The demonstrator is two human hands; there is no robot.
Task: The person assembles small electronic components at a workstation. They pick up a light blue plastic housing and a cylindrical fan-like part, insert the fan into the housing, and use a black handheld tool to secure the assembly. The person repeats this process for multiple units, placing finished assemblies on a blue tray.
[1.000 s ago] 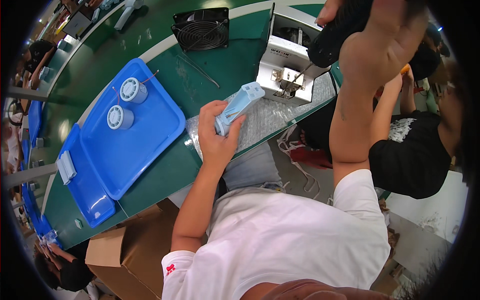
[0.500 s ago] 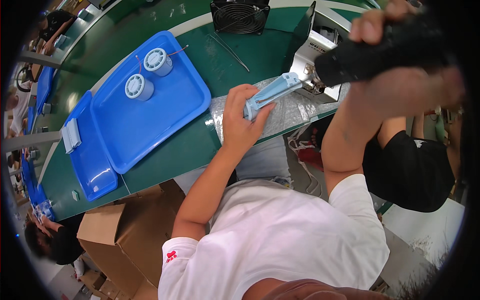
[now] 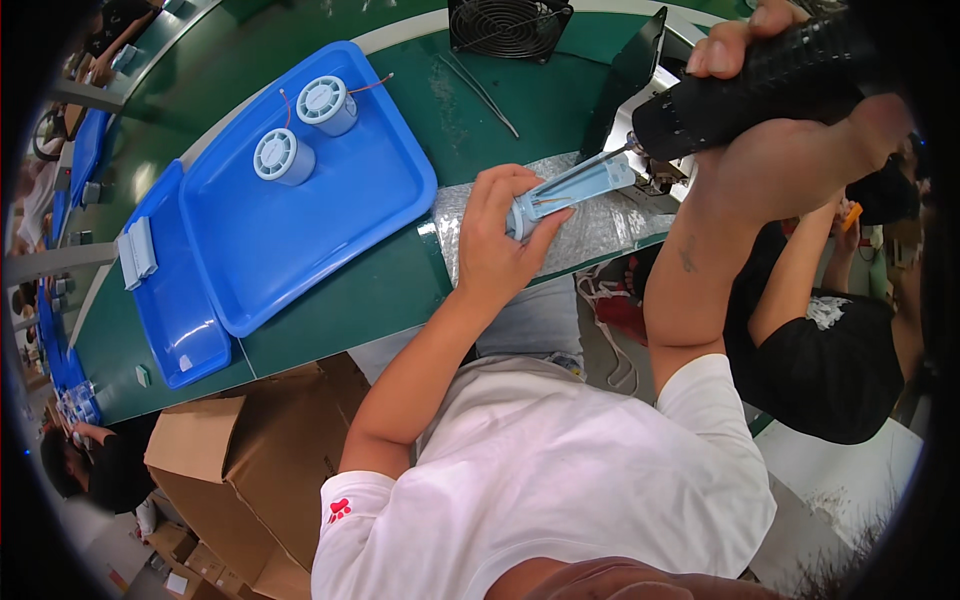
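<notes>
My left hand (image 3: 500, 245) is wrapped around one end of a light blue plastic housing (image 3: 600, 182), a long, open trough shape with a rounded end by my fingers. My right hand (image 3: 728, 46) grips a black power screwdriver (image 3: 755, 90), raised at the upper right. Its long thin bit (image 3: 590, 165) runs down into the housing toward my left fingers; the tip's exact seat is too small to make out. Below the housing, a bubble-wrap sheet (image 3: 592, 238) covers part of the green table (image 3: 330, 325).
Two pale round slotted parts (image 3: 283, 157) with thin wires sit in a blue tray (image 3: 260, 285). A smaller blue tray (image 3: 195, 340) adjoins it, with pale strips (image 3: 137, 255) at its edge. Tweezers (image 3: 480, 95), a black fan (image 3: 508, 28) and a metal box (image 3: 625, 110) lie beyond. Another person (image 3: 830, 350) sits at right.
The screwdriver's bit has come down into the housing, which my left hand has turned slightly and shifted right. The whole view has shifted a little.
</notes>
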